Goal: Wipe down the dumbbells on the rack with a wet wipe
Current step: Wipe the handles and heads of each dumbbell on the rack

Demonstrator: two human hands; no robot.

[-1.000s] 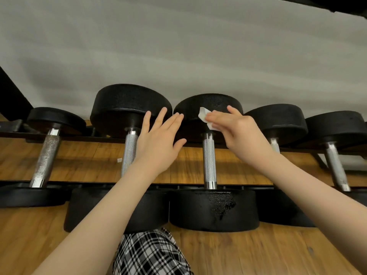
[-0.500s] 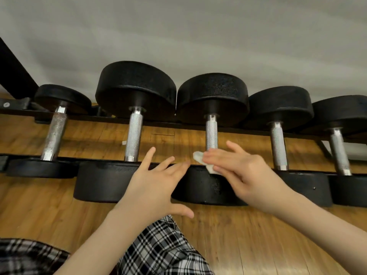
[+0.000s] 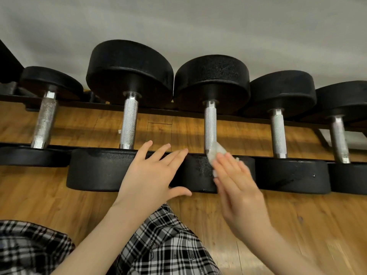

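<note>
Right hand [image 3: 241,187] presses wet wipe [image 3: 216,152] on dumbbell [image 3: 210,128] near head.

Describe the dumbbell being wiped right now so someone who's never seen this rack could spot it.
Five black dumbbells lie side by side on the rack. Count from the left to the third dumbbell, in the middle. It alone has the right hand pressing a white wet wipe against its near head.

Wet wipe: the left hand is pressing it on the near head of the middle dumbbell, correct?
Wrong hand. The head view shows the right hand pressing the wet wipe there on the middle dumbbell; the left hand is spread and bare.
</note>
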